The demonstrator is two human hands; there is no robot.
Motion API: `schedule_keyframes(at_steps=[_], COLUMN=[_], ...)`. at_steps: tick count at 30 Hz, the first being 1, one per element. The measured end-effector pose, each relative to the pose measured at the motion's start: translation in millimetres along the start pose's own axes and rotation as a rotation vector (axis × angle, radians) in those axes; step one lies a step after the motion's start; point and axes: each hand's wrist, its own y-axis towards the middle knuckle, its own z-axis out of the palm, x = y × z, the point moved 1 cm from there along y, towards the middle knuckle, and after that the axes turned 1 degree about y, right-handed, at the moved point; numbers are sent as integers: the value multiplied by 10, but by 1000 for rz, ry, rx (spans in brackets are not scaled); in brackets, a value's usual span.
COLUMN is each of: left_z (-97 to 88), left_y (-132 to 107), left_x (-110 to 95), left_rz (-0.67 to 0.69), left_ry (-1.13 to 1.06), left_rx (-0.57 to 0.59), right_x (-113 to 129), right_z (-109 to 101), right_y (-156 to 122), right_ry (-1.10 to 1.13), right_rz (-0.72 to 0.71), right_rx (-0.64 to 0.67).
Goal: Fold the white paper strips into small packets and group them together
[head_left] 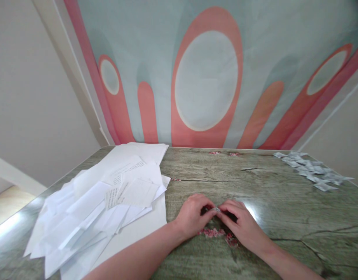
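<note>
Paper scrap [216,209] is pinched by the left hand [194,214] and right hand [240,219] at the desk [202,167]; sheets [89,200] lie left, pale pieces [309,168] far right.

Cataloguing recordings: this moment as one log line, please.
left hand: pinching small pale piece | right hand: pinching same piece | table left: loose white papers | table right: pale folded pieces

No words or numbers can be read. Small dark lines of print stand on a narrow paper slip [111,197], along the left edge of the off-white paper piece [142,193] beside it, and on a white sheet [135,160] just behind them, all too small and blurred to make out.
</note>
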Motion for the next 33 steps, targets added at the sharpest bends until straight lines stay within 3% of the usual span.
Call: schedule_keyframes(at_steps=[20, 28, 33], left_z=[-27, -16, -30], left_y=[-2, 10, 26], left_x=[-52, -38, -30], left_rz=[26, -37, -47], left_ry=[64, 42, 15], left_rx=[74, 66, 63], right_x=[97, 19, 12], right_z=[-36, -40, -29], right_y=[-9, -27, -28], right_ry=[-6, 186, 203], right_rz=[-15, 149, 180], right_rx=[49, 0, -11])
